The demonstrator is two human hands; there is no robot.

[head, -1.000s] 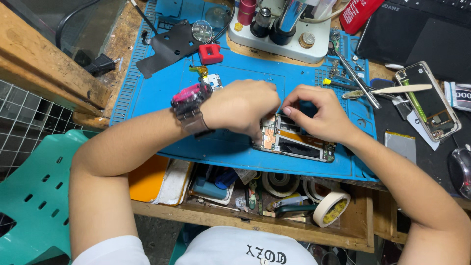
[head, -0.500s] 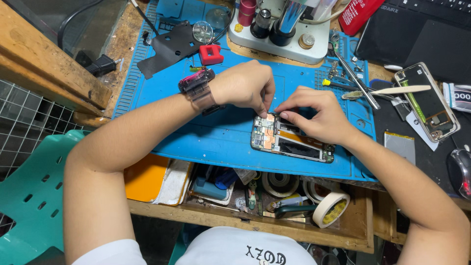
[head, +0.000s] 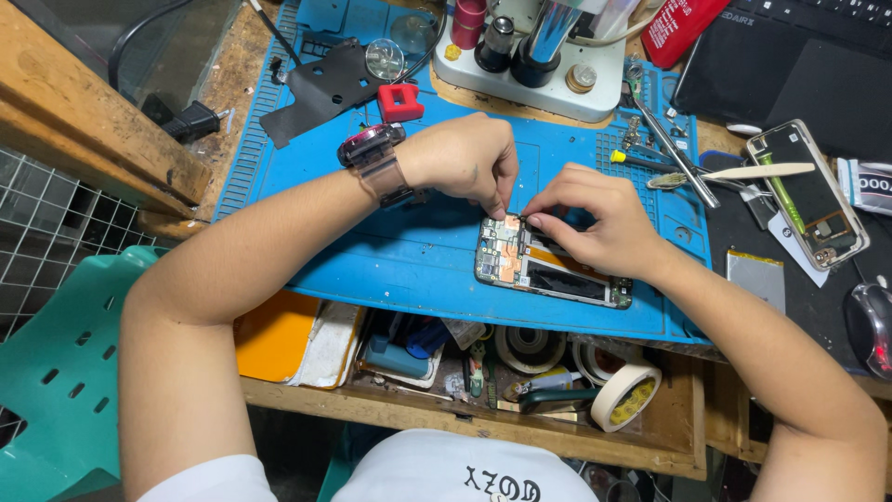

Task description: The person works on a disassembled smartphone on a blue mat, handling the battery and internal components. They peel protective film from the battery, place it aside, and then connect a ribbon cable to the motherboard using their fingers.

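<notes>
Two hands over opened phone (head: 548,268) on blue mat (head: 409,270): left hand (head: 465,160) fingers pinched together at its top edge; right hand (head: 595,223) fingers pressed on its frame.

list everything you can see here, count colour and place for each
opened phone: 1, copper and black insides, on the mat under both hands
work mat: 1, blue, covers the bench
second phone: 1, back off, dark, far right
microscope base: 1, white, top centre
small block: 1, red, upper mat
black plate: 1, top left of mat
tweezers: 1, silver, right of mat
tape roll: 1, cream, shelf below
chair: 1, green, lower left
mouse: 1, dark, right edge
wristwatch: 1, dark with pink, left wrist
left hand: fingertips at the phone's top end
right hand: fingers on the phone's top edge
</notes>
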